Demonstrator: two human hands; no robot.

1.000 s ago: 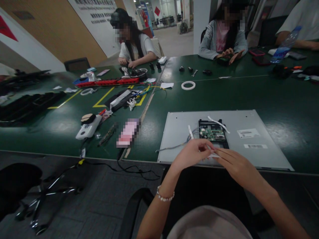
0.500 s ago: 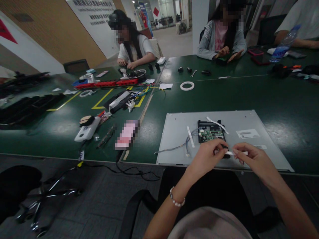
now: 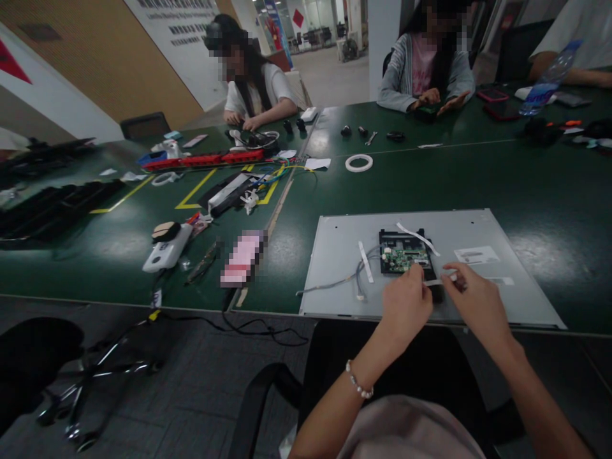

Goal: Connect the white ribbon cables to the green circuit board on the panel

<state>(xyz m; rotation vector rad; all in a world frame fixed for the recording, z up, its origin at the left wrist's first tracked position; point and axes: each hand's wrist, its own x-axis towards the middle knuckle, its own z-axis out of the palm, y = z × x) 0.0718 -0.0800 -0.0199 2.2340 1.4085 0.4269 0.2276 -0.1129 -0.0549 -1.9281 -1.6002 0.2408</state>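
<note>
Left hand [image 3: 406,303]: you pinch one end of the strip [image 3: 437,281].
Right hand [image 3: 475,303]: you pinch its other end.
Strip: probably tape, held over the panel [image 3: 335,255], just beside the board [image 3: 400,255].

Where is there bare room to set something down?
Bare green table lies between the far edge of the grey panel and the tape ring, and right of the panel. Crowded: left of it, around the white device and coloured wires, and at the circuit board, where left hand and right hand pinch a white strip.
</note>
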